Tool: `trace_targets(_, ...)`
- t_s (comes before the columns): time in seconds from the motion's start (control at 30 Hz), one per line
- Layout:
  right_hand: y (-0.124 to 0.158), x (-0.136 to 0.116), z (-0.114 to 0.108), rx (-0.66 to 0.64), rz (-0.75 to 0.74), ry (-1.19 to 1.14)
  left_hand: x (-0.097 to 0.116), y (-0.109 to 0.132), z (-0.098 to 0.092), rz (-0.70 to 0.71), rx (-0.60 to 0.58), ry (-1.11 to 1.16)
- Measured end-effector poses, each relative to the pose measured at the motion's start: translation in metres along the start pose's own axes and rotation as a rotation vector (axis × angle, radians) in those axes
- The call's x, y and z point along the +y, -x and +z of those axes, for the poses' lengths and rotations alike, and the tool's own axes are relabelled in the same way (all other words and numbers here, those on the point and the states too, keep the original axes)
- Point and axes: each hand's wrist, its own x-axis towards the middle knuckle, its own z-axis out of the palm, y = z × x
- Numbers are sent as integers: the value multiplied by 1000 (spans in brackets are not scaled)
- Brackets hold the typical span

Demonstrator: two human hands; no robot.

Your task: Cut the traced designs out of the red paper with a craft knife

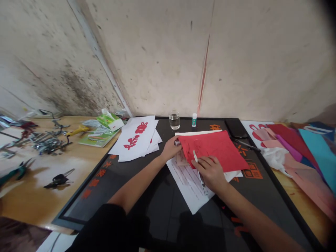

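Your right hand [210, 171] lies across the lower edge of the red paper sheet [214, 150], its fingers [203, 162] clenched around a slim white-tipped tool [195, 156] of a kind too small to tell. Your left hand [170, 148] is at the sheet's left edge, gripping a small silver cylinder [177, 142] between the fingers and thumb. Printed white papers [187, 182] stick out from under the near edge of the red sheet, which rests on a black mat [126, 175] with orange characters. Left of the red sheet, just past your left hand, lie white sheets with red paper-cut flowers [135, 138]. Right of it are a black phone [236, 128] and, farther on, a heap of coloured paper [301, 150]. Just beyond it stand a glass of water [174, 120] and a small glue bottle [194, 120]. Well left of it, on the wooden counter [31, 199], are a green tissue box [110, 120], black-handled scissors [59, 179] and a pile of metal hardware [47, 143]. Behind everything rises a stained wall [157, 59]
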Motion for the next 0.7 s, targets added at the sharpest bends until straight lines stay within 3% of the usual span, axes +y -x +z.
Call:
trace_targets(0.13, 8, -2, 1, -14, -53, -3, -13, -19, 6, 17, -1, -84)
trace_targets(0.33, 15, -3, -1, -68, -164, -10, -21, -34, -1, 62, 24, -239)
trace_targets(0.47, 16, -5, -5, -50, -182, -36, -16, -36, 0, 112, -2, -393)
trace_targets(0.7, 15, -7, -16, -70, -215, -122, -6, -23, 20, 243, -115, -512)
